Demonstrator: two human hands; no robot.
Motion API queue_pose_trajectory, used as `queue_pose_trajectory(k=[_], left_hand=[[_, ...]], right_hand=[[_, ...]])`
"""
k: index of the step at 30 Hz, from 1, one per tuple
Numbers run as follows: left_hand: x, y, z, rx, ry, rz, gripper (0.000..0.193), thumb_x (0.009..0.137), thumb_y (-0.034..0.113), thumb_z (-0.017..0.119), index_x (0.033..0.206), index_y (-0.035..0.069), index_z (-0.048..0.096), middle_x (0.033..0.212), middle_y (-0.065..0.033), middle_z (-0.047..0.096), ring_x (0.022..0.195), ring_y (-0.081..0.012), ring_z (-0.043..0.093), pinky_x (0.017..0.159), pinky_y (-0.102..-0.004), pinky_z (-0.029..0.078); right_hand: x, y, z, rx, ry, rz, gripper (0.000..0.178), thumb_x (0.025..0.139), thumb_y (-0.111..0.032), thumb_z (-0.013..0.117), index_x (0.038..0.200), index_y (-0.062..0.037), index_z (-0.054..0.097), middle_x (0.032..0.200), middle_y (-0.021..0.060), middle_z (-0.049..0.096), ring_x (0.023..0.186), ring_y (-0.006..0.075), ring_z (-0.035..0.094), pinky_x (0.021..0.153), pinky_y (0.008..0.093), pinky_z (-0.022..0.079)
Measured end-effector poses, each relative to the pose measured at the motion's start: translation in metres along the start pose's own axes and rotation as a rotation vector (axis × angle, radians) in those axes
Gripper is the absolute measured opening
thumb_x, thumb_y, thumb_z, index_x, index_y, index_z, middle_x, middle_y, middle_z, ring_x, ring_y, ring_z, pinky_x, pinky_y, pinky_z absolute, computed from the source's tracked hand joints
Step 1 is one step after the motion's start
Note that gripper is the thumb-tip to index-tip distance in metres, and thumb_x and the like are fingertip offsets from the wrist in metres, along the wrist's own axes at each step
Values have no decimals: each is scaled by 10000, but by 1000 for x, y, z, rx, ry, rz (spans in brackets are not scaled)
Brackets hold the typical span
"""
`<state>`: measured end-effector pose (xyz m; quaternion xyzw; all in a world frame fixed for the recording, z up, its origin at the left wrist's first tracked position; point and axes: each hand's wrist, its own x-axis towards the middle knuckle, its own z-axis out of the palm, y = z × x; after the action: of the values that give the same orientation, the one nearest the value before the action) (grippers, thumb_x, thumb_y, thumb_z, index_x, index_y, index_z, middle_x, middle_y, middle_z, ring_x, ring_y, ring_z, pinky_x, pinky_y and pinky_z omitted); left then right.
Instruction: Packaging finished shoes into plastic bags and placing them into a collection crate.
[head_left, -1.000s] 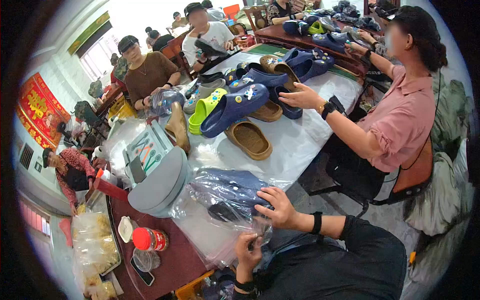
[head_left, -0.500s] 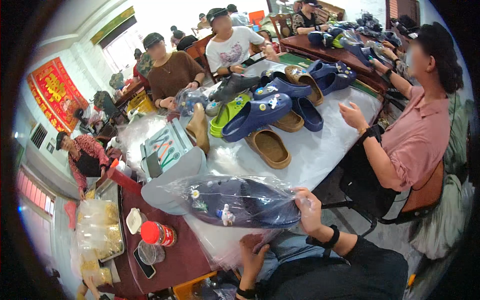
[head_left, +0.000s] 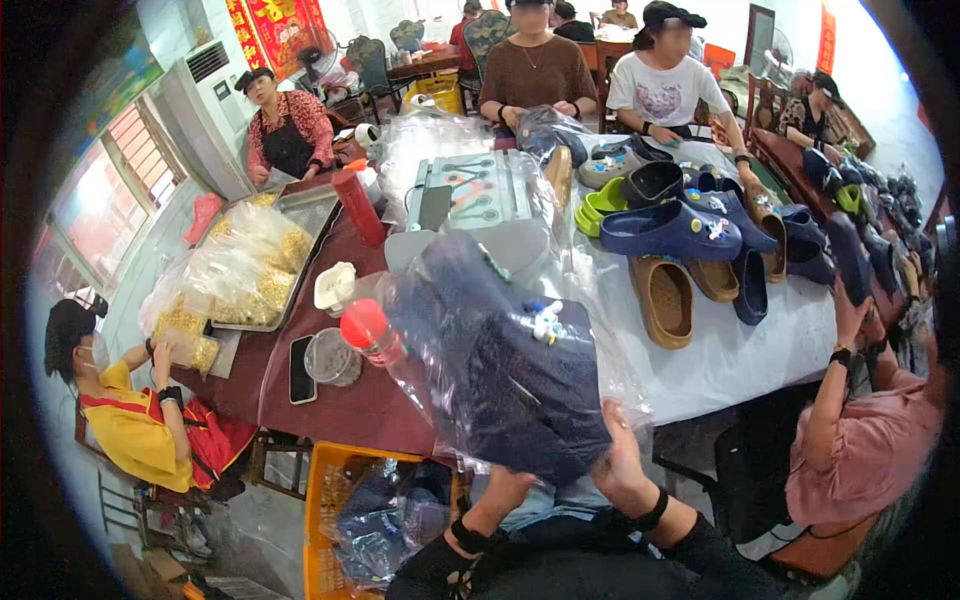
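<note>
A clear plastic bag with navy clogs (head_left: 510,390) inside is held up in front of me. A white figure charm (head_left: 546,322) shows on one clog through the film. My right hand (head_left: 625,468) grips the bag's lower right edge, thumb on the near side. My left hand (head_left: 503,490) holds the lower left edge; its fingertips are partly hidden behind the bag. Beyond it, on the white-covered table (head_left: 735,357), lies a pile of loose clogs: navy ones (head_left: 660,230), brown ones (head_left: 668,310) and a lime green one (head_left: 592,215).
An orange crate (head_left: 318,500) of bagged clogs stands low at left. A grey machine (head_left: 470,200), red-lidded jar (head_left: 365,328), phone (head_left: 302,370) and tray (head_left: 318,215) with bags of yellow pieces occupy the table. Co-workers sit around, one in pink (head_left: 850,440) at right.
The view has swung left. The bagged clogs have turned from lying sideways to tilted upright, and my left hand has come up to the bag's lower edge.
</note>
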<state>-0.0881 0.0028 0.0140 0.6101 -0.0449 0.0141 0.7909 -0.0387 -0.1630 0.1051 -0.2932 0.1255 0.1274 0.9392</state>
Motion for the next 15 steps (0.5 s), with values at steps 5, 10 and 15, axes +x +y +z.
queue_pose_trajectory(k=[5, 10, 15], left_hand=[[9, 15, 20, -311, 102, -20, 1134, 706, 121, 787, 1436, 25, -75, 1363, -162, 325, 1279, -269, 332, 1052, -394, 315], [6, 20, 19, -181, 135, -23, 1194, 709, 79, 777, 1415, 48, -186, 1394, -167, 249, 1271, -279, 332, 1045, -390, 317], [-14, 37, 22, -403, 202, -18, 1259, 700, 22, 767, 1409, 126, -269, 1447, -180, 145, 1331, -279, 225, 1068, -390, 260]], right_hand=[[8, 8, -13, -19, -20, 130, 264, 950, -157, 483, 1151, 8, 530, 1065, 116, 625, 944, 230, 624, 814, 370, 524], [9, 13, -17, -45, -17, 177, 294, 903, -23, 479, 1186, 55, 498, 1079, 145, 619, 944, 247, 623, 812, 354, 528], [3, 22, -24, -257, -139, -14, 310, 904, 12, 467, 1212, 37, 480, 1113, 138, 595, 969, 243, 609, 862, 365, 507]])
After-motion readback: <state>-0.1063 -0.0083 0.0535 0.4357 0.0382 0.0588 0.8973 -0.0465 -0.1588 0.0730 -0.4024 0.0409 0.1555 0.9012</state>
